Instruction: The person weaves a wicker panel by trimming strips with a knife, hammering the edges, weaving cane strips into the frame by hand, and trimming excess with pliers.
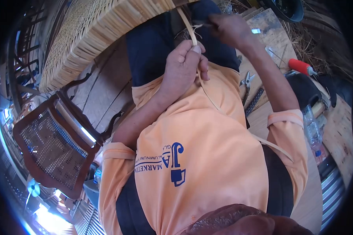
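Pale rattan, a thin flat cane strip [193,33], runs through both hands of a person in an orange shirt, seen from a camera on their own head looking down the chest. The left hand [182,66] sits near the centre of the view, its fingers [192,50] curled and pressed together around the strip, thumb on top. From that grip the strip's long axis climbs toward twelve o'clock, up to the edge of a woven cane panel [94,27] that fills the upper left. Below the left hand the loose tail of the strip trails across the shirt toward five o'clock. The right hand [229,29] lies at about one o'clock from the left, nearer the panel's edge; its fingers appear closed on a slender dark tool or on frayed fibres near the strip, but the tips are too small to tell which. The two hands are near each other yet apart. On the wooden table [341,133] at three o'clock lie pliers [246,81], a red-handled tool [300,66] and a plastic bottle [313,135]. At eight o'clock stands a chair with a caned seat [51,150].
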The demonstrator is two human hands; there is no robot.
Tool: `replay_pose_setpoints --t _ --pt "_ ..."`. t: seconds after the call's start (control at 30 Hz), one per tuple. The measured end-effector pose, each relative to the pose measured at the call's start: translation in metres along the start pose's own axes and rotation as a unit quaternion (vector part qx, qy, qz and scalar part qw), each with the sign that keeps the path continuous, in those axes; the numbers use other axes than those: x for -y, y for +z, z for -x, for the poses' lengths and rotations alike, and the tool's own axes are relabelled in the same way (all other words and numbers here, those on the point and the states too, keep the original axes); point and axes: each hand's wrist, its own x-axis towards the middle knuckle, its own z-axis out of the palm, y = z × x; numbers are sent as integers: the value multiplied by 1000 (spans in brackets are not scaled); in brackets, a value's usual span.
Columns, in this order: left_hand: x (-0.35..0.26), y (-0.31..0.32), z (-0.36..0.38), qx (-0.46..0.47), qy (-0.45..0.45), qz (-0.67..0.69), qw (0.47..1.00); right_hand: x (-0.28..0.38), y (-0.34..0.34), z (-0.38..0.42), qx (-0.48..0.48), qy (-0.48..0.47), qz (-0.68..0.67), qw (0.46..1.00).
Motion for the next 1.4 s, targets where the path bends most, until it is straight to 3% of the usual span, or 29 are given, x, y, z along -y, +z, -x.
replay_pose_setpoints --t 0.13,0.2,0.23,0.27,0.33,0.47,0.67,0.83,0.93,1.1,1.4 --pt "-3 -1 2 -11 -28 -24 999 7 -16 4 -88 55 -76 992" --pt "-6 0 -1 -3 -28 0 1000 22 -23 14 -62 -28 -160 985" --pt "-3 -2 -1 -5 -30 2 1000 29 -26 17 -52 -91 -159 982" --pt "2 -4 -3 -4 -8 2 1000 35 -28 19 -49 -91 -161 982" --pt "3 -6 -4 -2 16 2 1000 43 -31 19 10 -33 -102 994" --pt "1 -4 -6 -15 3 -1 1000 39 -24 10 50 -9 -65 997" --pt "1 0 -5 -6 -23 5 1000 25 -12 -1 35 23 3 999" --pt "-7 3 -7 -13 -16 27 999 21 -14 -7 -16 -23 -31 999" --pt "-16 10 -7 -54 -77 54 994 16 -5 -4 -31 -48 -47 997" --pt "-5 1 -21 -74 28 -67 995 27 -17 -10 21 -40 -53 998" --pt "-1 3 -19 -81 61 -75 992 21 0 -9 -45 -36 30 998"
